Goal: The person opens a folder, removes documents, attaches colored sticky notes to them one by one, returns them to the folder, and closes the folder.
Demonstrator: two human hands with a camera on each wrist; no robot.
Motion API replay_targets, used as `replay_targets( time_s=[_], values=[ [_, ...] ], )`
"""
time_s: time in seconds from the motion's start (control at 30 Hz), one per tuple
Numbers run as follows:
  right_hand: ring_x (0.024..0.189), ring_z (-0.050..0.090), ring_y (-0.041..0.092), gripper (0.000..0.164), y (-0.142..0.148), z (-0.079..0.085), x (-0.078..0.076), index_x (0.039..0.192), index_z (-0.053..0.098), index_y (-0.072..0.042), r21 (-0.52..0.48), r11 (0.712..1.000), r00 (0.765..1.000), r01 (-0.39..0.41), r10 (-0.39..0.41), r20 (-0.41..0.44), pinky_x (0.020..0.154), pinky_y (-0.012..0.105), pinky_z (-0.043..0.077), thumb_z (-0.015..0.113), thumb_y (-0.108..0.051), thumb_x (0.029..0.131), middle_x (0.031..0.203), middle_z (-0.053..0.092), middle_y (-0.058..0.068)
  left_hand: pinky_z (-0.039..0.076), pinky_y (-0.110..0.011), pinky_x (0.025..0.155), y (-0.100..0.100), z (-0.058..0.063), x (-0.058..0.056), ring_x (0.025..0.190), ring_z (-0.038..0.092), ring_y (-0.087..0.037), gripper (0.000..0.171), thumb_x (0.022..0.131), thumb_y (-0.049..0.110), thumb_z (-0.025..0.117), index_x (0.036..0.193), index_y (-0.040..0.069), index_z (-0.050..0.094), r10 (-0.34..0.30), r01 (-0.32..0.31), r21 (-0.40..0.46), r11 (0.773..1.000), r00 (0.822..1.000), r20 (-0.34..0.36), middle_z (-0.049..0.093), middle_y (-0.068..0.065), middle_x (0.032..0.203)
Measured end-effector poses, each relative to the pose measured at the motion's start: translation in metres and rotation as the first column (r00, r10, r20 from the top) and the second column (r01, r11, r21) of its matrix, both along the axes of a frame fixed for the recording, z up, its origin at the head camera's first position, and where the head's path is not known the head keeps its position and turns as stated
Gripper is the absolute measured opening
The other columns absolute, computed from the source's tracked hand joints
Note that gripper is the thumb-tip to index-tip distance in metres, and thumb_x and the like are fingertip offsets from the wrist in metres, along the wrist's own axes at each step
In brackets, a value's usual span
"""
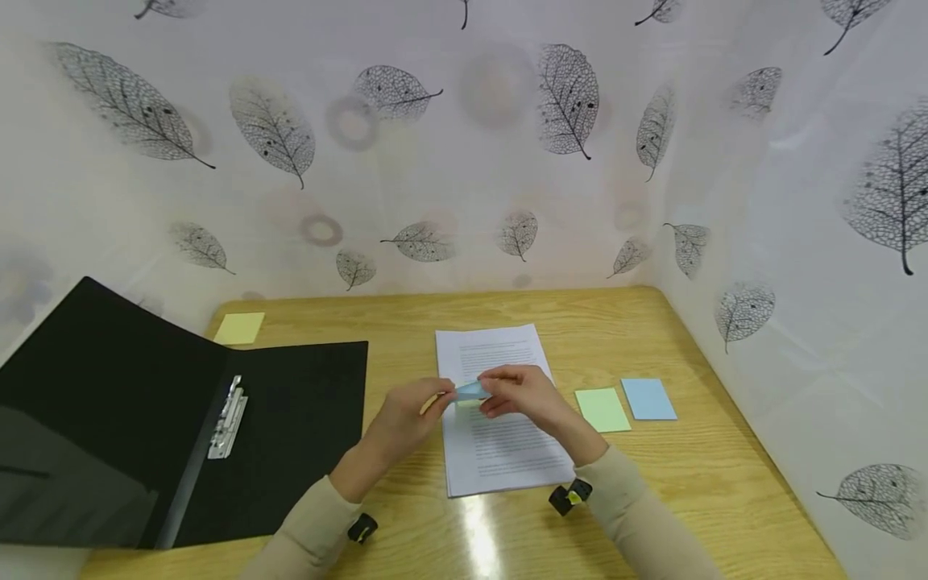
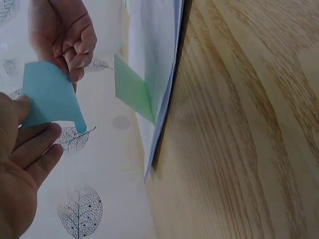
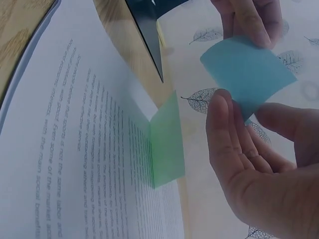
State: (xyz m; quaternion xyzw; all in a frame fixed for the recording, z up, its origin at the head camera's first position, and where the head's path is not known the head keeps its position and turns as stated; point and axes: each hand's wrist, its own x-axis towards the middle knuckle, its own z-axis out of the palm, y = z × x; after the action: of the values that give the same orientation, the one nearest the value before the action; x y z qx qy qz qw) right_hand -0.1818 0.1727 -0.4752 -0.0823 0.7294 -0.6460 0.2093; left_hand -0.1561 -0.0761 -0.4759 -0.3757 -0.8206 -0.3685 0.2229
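Note:
A blue sticky note (image 1: 471, 391) is held up above a stack of printed paper (image 1: 507, 451). My left hand (image 1: 409, 412) pinches one edge of it between thumb and fingers. At the opposite edge, my right hand (image 1: 525, 396) pinches it too. The note bows slightly between them in the right wrist view, and one corner curls in the left wrist view. Below the hands, a green sticky note (image 3: 168, 144) stands up from the top sheet, attached along one edge; in the head view the hands and blue note mostly cover it.
An open black clip folder (image 1: 304, 435) with a metal clip (image 1: 228, 423) lies at the left. A yellow note pad (image 1: 239, 328) sits behind it. Right of the paper are a green pad (image 1: 602, 410) and a blue pad (image 1: 648, 399). Leaf-patterned curtains surround the wooden table (image 1: 696, 483).

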Motion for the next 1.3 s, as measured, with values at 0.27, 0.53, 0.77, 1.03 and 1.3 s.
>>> replay_targets(
  time_s=[0.27,0.53,0.77,1.03,1.3],
  values=[
    [0.079,0.076,0.015,0.033,0.020,0.004,0.001,0.126,0.067,0.011,0.092,0.989,0.992,0.115,-0.109,-0.066,0.077,0.035,0.066,0.067,-0.012,0.103,0.108,0.079,0.022,0.063,-0.040,0.096,0.010,-0.002,0.002,0.117,0.075,-0.029,0.023,0.099,0.018,0.076,0.117,0.004,0.079,-0.142,0.152,-0.070,0.986,0.982,0.128,0.079,-0.012,0.118],
    [0.074,0.073,0.011,0.029,0.046,-0.003,-0.008,0.125,0.068,0.010,0.191,0.957,0.974,0.220,-0.202,-0.106,0.070,0.026,0.062,0.065,-0.010,0.104,0.104,0.079,0.020,0.049,-0.052,0.116,0.032,-0.006,-0.006,0.138,0.061,-0.033,0.044,0.109,0.037,0.059,0.143,0.010,0.066,0.044,0.053,-0.318,0.947,0.956,0.290,0.067,-0.011,0.145],
    [0.071,0.070,0.012,0.024,0.054,-0.022,-0.019,0.119,0.070,0.009,0.307,0.912,0.962,0.272,-0.244,-0.125,0.065,0.029,0.061,0.065,-0.010,0.104,0.096,0.079,0.018,0.041,-0.061,0.120,0.054,-0.015,-0.012,0.146,0.051,-0.043,0.053,0.110,0.043,0.054,0.154,0.012,0.056,0.119,0.079,-0.525,0.848,0.935,0.333,0.055,-0.020,0.156],
    [0.070,0.068,0.014,0.021,0.061,-0.030,-0.025,0.113,0.072,0.006,0.398,0.868,0.954,0.297,-0.252,-0.162,0.061,0.028,0.059,0.064,-0.010,0.103,0.090,0.076,0.016,0.040,-0.059,0.122,0.067,-0.028,-0.014,0.148,0.049,-0.040,0.056,0.110,0.047,0.051,0.157,0.016,0.052,0.168,0.062,-0.650,0.757,0.944,0.286,0.052,-0.015,0.160],
    [0.052,0.054,0.012,0.018,0.064,-0.038,-0.027,0.109,0.073,0.002,0.497,0.812,0.948,0.305,-0.210,-0.239,0.050,0.023,0.045,0.066,-0.011,0.101,0.069,0.066,0.006,0.038,-0.059,0.123,0.076,-0.034,-0.012,0.150,0.047,-0.038,0.057,0.111,0.051,0.045,0.158,0.020,0.050,0.181,0.069,-0.692,0.719,0.942,0.282,0.051,-0.011,0.162]
  ],
)
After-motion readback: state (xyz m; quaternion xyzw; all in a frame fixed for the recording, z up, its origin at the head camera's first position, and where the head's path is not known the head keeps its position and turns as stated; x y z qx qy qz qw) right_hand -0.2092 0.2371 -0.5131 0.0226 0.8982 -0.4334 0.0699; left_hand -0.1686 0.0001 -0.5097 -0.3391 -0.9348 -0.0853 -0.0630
